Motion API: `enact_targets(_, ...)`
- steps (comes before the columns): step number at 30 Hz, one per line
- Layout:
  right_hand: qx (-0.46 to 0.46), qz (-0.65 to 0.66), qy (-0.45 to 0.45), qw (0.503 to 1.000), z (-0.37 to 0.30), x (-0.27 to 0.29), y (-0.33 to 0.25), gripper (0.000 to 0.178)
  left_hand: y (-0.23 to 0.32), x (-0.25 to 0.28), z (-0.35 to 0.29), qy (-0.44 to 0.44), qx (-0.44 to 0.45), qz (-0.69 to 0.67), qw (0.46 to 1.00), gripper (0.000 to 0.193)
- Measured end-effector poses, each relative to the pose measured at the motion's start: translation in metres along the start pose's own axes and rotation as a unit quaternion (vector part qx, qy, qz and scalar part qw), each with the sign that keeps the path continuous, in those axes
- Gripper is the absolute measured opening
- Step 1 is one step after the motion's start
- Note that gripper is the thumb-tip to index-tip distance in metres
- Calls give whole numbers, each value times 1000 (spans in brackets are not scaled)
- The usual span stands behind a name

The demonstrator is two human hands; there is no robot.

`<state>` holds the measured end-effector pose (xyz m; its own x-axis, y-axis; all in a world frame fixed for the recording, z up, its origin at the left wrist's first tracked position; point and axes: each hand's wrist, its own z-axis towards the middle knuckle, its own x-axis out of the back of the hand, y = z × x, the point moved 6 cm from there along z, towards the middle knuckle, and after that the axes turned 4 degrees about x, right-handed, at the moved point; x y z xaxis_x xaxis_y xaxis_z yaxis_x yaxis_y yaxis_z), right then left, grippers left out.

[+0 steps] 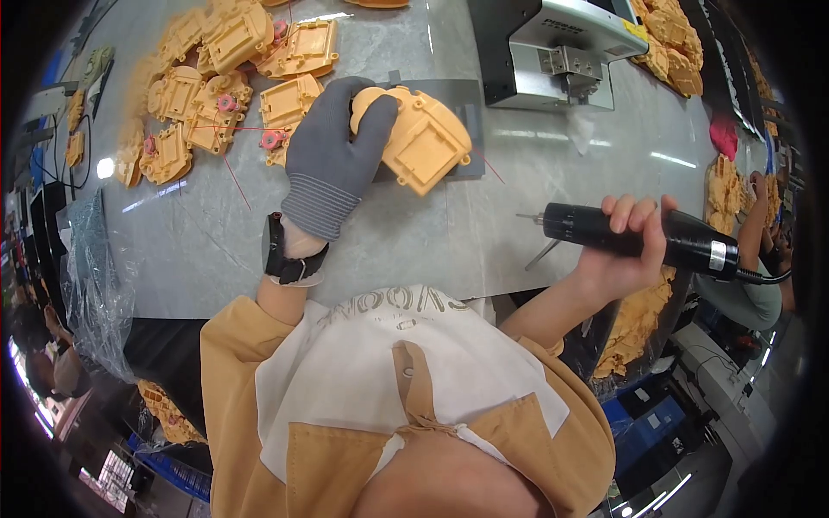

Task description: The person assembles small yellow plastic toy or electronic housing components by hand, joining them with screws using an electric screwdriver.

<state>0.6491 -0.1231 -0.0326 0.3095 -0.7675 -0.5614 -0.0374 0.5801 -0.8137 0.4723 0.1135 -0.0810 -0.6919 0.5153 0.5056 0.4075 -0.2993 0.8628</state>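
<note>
My left hand (332,147), in a grey knitted glove, grips an orange plastic housing (429,147) by its left end. The housing has a rectangular recess facing up, and a thin red wire sticks out past its right side. My bare right hand (635,246) is wrapped round a black electric screwdriver (691,240). Its thin bit (530,216) points left toward the housing, with a gap between them. From the tool's rear end a black cord (768,277) runs off to the right.
Several more orange housings (175,95) lie heaped at the far left, some with red round parts (227,103) and wires. A grey and black machine (561,60) stands at the back, on the grey table (233,250). Clear plastic film (95,268) hangs at the left edge. Other people work at both sides.
</note>
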Motion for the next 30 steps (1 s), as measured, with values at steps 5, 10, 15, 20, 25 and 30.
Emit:
enact_targets(5, -5, -6, 2, 1000, 1, 0, 3, 34, 19, 11, -12, 143, -105, 230, 957, 42)
enact_targets(10, 2, -1, 10, 1000, 3, 1, 3, 34, 66, -10, -11, -93, -295, 313, 898, 57)
enact_targets(15, -6, -1, -25, 1000, -1, -6, 3, 35, 48, -12, 5, -127, -277, 259, 917, 65)
enact_targets(20, -23, 5, -25, 999, -3, 2, 8, 30, 39, -21, -6, -61, -213, 342, 913, 68)
enact_targets(25, -12, -24, 1, 1000, 0, 1, 7, 36, 47, -28, -21, -102, -200, 317, 921, 75)
enact_targets(30, -17, -36, 2, 999, -1, -2, 12, 37, 39, -31, -24, -126, -140, 351, 917, 80)
